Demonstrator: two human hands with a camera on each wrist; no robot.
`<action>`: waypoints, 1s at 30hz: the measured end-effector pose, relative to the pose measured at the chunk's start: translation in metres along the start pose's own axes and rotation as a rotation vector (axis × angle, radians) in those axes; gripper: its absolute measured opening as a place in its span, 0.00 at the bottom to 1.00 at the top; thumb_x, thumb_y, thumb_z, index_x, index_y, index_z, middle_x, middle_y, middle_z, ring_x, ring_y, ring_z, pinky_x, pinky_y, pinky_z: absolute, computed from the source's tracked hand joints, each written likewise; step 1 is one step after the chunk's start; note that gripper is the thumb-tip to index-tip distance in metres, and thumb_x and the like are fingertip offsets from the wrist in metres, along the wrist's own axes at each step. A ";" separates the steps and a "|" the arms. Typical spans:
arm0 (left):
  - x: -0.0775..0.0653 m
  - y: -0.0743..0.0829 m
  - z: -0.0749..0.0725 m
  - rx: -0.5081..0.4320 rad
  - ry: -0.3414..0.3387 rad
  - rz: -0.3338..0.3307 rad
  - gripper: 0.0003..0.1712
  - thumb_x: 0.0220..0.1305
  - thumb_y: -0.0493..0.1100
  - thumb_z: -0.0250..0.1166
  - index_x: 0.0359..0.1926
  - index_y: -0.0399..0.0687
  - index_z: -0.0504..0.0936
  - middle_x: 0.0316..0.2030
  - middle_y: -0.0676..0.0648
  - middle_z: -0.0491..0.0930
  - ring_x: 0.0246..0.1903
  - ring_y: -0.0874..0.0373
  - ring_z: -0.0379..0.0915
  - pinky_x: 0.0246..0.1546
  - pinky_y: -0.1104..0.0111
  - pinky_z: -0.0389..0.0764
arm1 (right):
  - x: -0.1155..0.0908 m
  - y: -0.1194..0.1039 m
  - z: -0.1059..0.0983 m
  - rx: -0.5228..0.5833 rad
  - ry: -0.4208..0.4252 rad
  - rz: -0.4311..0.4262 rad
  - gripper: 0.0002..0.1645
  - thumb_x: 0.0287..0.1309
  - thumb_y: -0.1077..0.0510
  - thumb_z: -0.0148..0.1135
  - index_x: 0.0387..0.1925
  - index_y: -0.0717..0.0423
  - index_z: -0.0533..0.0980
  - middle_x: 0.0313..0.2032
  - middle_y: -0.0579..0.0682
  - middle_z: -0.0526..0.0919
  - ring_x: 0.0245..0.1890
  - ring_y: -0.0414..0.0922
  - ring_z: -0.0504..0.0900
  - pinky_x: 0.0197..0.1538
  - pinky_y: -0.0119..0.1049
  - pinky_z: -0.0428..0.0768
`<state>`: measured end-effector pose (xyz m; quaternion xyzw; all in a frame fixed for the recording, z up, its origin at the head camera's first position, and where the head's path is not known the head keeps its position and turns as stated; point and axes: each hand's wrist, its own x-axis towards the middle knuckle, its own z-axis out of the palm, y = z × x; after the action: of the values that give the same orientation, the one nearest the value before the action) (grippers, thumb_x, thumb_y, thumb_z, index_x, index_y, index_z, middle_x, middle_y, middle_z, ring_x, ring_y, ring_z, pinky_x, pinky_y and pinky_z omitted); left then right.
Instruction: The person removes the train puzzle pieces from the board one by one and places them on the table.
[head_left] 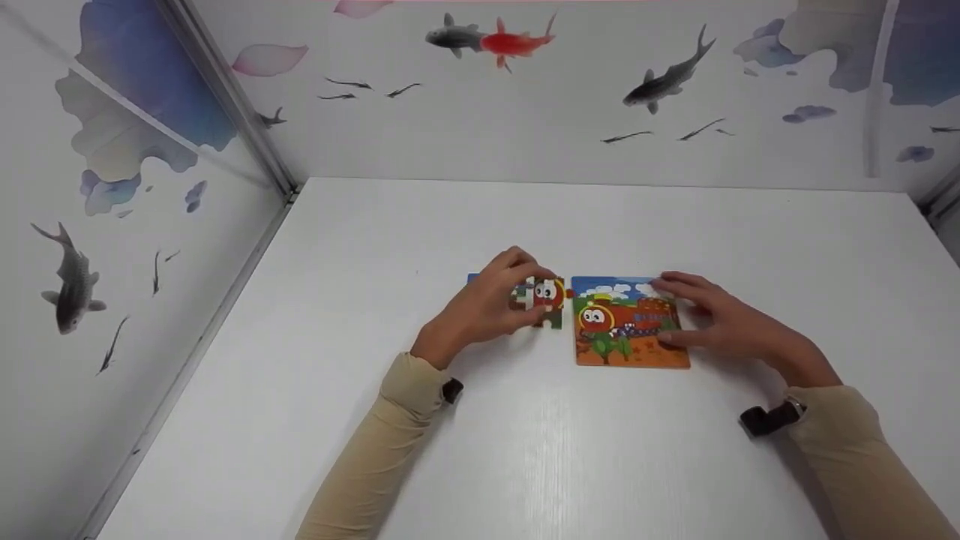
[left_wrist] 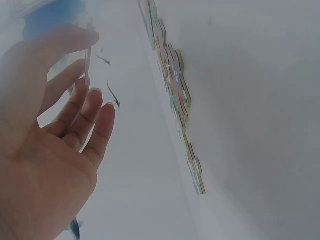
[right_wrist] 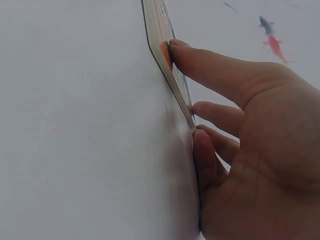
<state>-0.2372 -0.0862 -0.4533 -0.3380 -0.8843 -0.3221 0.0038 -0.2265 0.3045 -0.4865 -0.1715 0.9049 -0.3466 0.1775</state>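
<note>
My left hand [head_left: 495,300] pinches a jigsaw piece [head_left: 553,317] between thumb and fingertips. A red and yellow train face with white eyes shows on it. Thin and edge-on, it appears between the fingers in the left wrist view. Other jigsaw pieces [left_wrist: 177,85] lie on the table below that hand, largely hidden by it in the head view. To the right lies a square train picture board [head_left: 630,349] with blue sky and orange ground. My right hand [head_left: 720,319] touches its right side, thumb on the printed face and fingers along the edge and upper corner.
The white table [head_left: 570,465] surrounds the pieces and the board. Behind it stands a white panel [head_left: 555,127] with painted fish, and another panel [head_left: 150,285] closes the left side. Black straps [head_left: 769,420] sit at the wrists by the beige sleeves.
</note>
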 end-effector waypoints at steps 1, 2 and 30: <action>-0.002 -0.002 -0.001 -0.006 0.004 -0.005 0.24 0.72 0.45 0.74 0.67 0.51 0.83 0.60 0.46 0.75 0.62 0.48 0.76 0.62 0.59 0.86 | 0.000 0.000 0.000 0.000 0.001 0.001 0.53 0.67 0.39 0.75 0.85 0.41 0.60 0.87 0.58 0.47 0.84 0.69 0.47 0.79 0.71 0.61; -0.003 -0.003 -0.003 -0.005 0.010 -0.009 0.25 0.72 0.45 0.74 0.67 0.51 0.83 0.60 0.46 0.75 0.62 0.47 0.76 0.63 0.58 0.85 | 0.000 0.001 0.000 -0.001 0.002 0.001 0.53 0.67 0.39 0.75 0.85 0.41 0.60 0.87 0.58 0.47 0.84 0.69 0.47 0.79 0.71 0.61; -0.043 -0.034 -0.025 0.041 0.018 -0.108 0.26 0.71 0.46 0.75 0.67 0.50 0.84 0.59 0.45 0.77 0.62 0.49 0.77 0.67 0.54 0.81 | 0.000 0.002 0.001 -0.008 0.013 -0.027 0.53 0.67 0.41 0.75 0.85 0.43 0.60 0.87 0.59 0.48 0.84 0.69 0.47 0.78 0.72 0.62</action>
<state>-0.2293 -0.1452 -0.4624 -0.2867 -0.9075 -0.3069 0.0015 -0.2263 0.3053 -0.4881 -0.1822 0.9050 -0.3466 0.1665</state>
